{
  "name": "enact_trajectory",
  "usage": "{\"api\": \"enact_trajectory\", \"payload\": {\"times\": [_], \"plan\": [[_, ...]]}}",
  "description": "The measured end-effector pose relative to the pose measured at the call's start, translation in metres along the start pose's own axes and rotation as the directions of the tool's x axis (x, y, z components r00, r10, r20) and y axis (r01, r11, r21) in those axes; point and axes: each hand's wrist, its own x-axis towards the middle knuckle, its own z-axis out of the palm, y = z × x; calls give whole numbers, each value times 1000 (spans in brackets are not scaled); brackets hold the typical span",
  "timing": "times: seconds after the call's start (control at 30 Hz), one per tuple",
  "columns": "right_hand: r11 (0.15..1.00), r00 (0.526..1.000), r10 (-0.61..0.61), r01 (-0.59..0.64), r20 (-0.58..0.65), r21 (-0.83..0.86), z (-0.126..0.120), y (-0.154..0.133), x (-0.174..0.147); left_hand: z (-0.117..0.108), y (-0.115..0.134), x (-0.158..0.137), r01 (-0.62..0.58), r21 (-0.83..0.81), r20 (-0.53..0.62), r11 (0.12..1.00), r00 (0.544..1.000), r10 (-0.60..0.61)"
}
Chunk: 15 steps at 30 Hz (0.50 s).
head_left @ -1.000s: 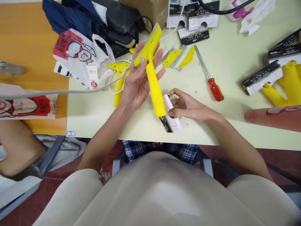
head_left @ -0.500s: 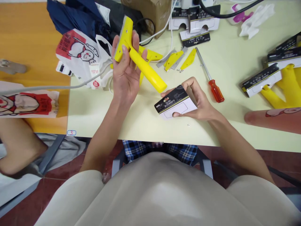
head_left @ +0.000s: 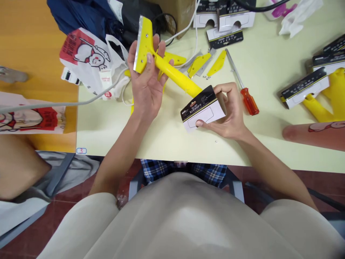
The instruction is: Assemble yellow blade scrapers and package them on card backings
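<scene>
My left hand [head_left: 148, 81] holds a yellow scraper [head_left: 176, 75] by its head, thumb on the near face and fingers behind. A pale blade edge runs along the head's left side. The handle slants down to the right, its end hidden behind a black-and-white cardboard package sleeve [head_left: 203, 108]. My right hand [head_left: 229, 111] grips that sleeve, thumb on its white front and fingers behind the far side. Whether the handle's end is inside the sleeve I cannot tell. Beyond my left hand lies another yellow scraper [head_left: 172, 57], partly covered.
A red-handled screwdriver [head_left: 249, 100] lies right of loose yellow scraper plates [head_left: 217, 64] and grey blades. More sleeves [head_left: 225, 37] lie at the back. Packaged scrapers [head_left: 322, 104] and a pink cup [head_left: 315, 135] are at right; a printed bag [head_left: 83, 54] and cable [head_left: 91, 100] at left.
The scraper's handle has moved right and its end has gone behind the sleeve. The sleeve has tilted and risen slightly in my right hand.
</scene>
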Motion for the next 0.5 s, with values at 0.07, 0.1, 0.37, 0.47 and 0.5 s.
{"api": "enact_trajectory", "payload": {"times": [0.07,0.1,0.37,0.47,0.5], "plan": [[999,997,-29,27,-70,-33,1,7,0,-2,-2,0,8,17,-11,1000,1000,-8],[998,992,-56,51,-112,-47,2,12,1,-2,-3,-1,6,32,-18,999,1000,-5],[980,946,-197,182,-255,-83,2,24,3,-1,-1,-4,20,73,8,997,1000,-21],[976,936,-209,181,-282,-122,3,20,5,-2,1,-3,35,101,21,994,999,-37],[976,937,-202,169,-286,-134,3,19,6,-3,2,-2,33,116,17,993,999,-35]]}}
